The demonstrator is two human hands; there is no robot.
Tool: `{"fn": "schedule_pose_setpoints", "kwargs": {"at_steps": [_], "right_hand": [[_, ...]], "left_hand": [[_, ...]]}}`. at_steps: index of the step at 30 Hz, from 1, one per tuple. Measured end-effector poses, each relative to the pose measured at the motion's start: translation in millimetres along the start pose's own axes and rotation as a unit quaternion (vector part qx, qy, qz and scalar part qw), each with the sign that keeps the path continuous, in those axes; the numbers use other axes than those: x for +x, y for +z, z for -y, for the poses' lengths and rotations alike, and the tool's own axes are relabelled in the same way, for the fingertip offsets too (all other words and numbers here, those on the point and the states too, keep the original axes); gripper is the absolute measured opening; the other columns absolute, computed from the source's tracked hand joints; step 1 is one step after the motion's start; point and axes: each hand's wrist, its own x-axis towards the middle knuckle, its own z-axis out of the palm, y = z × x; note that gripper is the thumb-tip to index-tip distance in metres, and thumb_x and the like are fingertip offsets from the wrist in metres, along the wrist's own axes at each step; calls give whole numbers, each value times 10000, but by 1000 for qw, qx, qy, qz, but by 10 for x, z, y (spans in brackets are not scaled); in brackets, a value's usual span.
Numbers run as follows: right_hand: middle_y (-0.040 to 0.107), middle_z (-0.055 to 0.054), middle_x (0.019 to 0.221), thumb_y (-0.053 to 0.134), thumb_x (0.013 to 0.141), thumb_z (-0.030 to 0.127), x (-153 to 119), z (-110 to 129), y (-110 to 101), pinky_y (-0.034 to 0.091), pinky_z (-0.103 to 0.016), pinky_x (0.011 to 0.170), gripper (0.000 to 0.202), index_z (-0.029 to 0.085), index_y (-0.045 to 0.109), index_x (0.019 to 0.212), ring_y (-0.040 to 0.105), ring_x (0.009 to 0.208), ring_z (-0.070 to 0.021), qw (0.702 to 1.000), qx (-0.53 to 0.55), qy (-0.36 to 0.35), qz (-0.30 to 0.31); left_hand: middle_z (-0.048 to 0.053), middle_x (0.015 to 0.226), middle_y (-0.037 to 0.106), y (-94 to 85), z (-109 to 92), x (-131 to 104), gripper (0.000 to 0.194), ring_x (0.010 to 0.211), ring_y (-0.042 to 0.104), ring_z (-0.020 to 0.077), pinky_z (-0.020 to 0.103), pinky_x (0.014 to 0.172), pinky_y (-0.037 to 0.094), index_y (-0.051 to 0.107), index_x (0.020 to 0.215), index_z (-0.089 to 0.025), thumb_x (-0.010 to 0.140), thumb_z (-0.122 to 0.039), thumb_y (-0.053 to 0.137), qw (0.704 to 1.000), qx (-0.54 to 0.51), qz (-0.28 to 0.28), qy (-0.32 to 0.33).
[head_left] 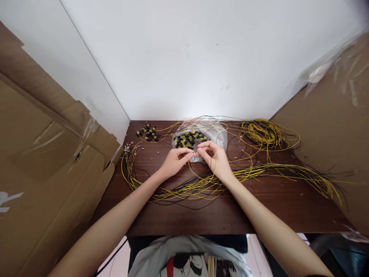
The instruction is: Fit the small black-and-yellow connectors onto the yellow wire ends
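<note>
Both forearms (138, 200) stretch forward and converge over the brown surface (196, 224). Left hand (173, 161) and right hand (217, 158) nearly meet, thumb and forefinger of each pinched together on one thin yellow wire (215, 171) (its loop curves by the right palm). Just behind sits one clear bag (221, 136) of black-and-yellow connectors (188, 138), too many to count; one long wire bundle (273, 168) lies under the wrists, and one coil (259, 132) rests farther right.

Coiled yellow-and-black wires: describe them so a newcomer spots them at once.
Find the dark brown table against the white wall. In its far right corner, by the brown cardboard, lie the coiled yellow-and-black wires. They form a round, looped heap; the long yellow-and-black wire bundle nearer the camera stretches lengthwise.
</note>
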Motion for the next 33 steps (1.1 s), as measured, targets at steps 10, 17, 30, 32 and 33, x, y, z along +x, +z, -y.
{"fn": "schedule_pose_setpoints", "kwargs": {"at_steps": [10,17,30,32,33], "right_hand": [[660,-32,739,570,833,394,4,-58,10,515,-352,737,201,195,546,848,652,720,-181,1000,7,-7,-5],[683,-51,794,664,754,401,12,-58,7,516,-351,698,228,198,630,851,655,741,-201,1000,-27,1,12],[683,-50,739,647,769,409,13,-65,22,527,-364,719,231,195,604,845,665,719,-205,999,26,19,-3],[683,-53,738,644,769,417,9,-54,21,529,-365,709,229,194,610,805,664,717,-209,1000,7,15,0],[681,-50,733,630,778,425,6,-46,22,529,-361,705,234,193,600,790,662,709,-204,1000,8,11,-2]], "left_hand": [[12,643,606,6,-12,0,213,604,499,96,205,616,393,657,722,-109,819,-267,552,1000,-2,3,2],[14,649,605,0,18,1,233,607,502,97,205,611,395,647,718,-107,833,-275,535,1000,1,4,10],[15,652,609,-1,27,1,235,605,502,101,210,612,400,651,733,-111,830,-292,537,1000,6,4,9],[15,656,609,0,18,-1,224,609,502,101,210,617,397,650,736,-111,830,-280,536,1000,2,4,10],[15,657,610,1,11,-1,219,609,500,100,210,617,394,649,735,-111,830,-272,534,1000,1,5,10]]}}
